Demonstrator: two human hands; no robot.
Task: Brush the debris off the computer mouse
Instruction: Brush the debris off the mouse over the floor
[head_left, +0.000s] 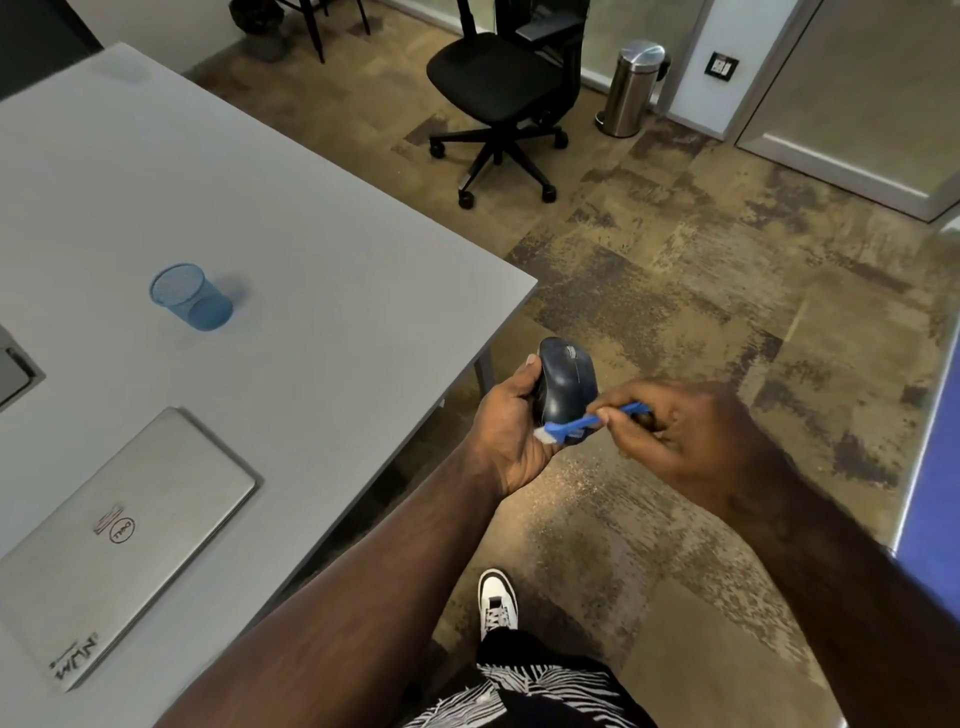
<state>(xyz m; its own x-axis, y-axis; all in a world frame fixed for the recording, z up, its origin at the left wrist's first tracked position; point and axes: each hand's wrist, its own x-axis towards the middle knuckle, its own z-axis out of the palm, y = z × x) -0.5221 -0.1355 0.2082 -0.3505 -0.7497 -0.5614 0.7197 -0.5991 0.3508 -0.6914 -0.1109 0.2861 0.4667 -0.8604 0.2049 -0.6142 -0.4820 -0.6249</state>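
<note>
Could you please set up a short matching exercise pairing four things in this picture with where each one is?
Things:
1. computer mouse
2. blue brush
3. mesh cup
4. laptop

Places:
A. lying closed on the table's near part
B. in the right hand
C. standing farther back on the table
D. in the left hand

Pairs: 1-D, 2-B, 3-C, 4-A

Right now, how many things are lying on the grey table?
3 that show: a blue mesh cup standing mid-table, a closed silver laptop near the front edge, and part of a dark panel at the left border. The table runs out of frame, so more may be hidden.
</note>
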